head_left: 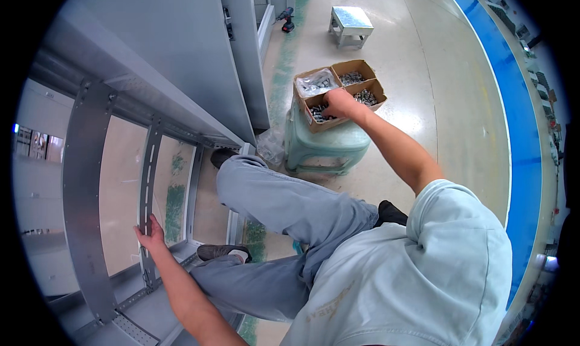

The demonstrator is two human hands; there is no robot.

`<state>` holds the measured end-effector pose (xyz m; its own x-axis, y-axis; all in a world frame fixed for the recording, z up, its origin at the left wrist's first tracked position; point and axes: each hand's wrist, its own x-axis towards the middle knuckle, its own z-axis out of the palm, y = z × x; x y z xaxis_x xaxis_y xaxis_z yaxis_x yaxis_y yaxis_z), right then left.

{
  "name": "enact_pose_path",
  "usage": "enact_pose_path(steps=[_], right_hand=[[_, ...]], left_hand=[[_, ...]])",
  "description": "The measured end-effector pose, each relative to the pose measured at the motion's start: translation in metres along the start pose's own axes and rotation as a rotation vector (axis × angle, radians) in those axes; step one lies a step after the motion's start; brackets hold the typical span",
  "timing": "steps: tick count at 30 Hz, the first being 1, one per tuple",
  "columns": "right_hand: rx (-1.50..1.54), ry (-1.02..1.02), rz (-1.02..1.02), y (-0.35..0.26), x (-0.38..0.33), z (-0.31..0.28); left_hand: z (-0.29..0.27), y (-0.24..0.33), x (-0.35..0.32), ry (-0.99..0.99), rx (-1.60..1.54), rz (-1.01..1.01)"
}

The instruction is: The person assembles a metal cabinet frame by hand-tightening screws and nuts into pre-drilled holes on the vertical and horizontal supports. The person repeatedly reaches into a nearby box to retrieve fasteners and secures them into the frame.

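Observation:
My left hand [151,233] is wrapped round an upright slotted metal bar [149,183] of the grey cabinet frame at the left. My right arm stretches away to a cardboard box [377,95] split into several compartments. Into its near-left compartment my right hand [341,103] dips, fingers curled down among small metal fasteners [316,113]. Its fingertips are hidden, so what they pinch cannot be seen. More small fasteners [365,97] lie in the compartment to the right, others at the back, and a clear plastic bag [316,83] of parts fills the back-left one.
The box stands on a pale green plastic stool [326,142]. A crumpled plastic bag [271,145] lies beside it. Farther off are a small metal stool [352,21] and a cordless drill [286,20]. Grey cabinet panels [163,38] rise at the left; my legs straddle the frame's lower rail [234,224].

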<state>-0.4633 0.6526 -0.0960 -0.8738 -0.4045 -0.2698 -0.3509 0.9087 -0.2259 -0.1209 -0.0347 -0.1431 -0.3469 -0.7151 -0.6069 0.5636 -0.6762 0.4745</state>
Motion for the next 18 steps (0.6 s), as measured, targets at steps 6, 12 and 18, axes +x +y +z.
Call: enact_pose_path(steps=[6,12,18], right_hand=[[0.165,0.088,-0.163,-0.01,0.007,0.021],[0.115,0.111,-0.141,0.011,0.007,0.04],[0.151,0.046,-0.249,-0.007,0.018,0.039]], left_hand=[[-0.024,0.007,0.017,-0.058,-0.011,0.004],[-0.009,-0.026,0.011,-0.134,-0.102,0.017],[-0.013,-0.021,-0.011,-0.086,-0.168,0.089]])
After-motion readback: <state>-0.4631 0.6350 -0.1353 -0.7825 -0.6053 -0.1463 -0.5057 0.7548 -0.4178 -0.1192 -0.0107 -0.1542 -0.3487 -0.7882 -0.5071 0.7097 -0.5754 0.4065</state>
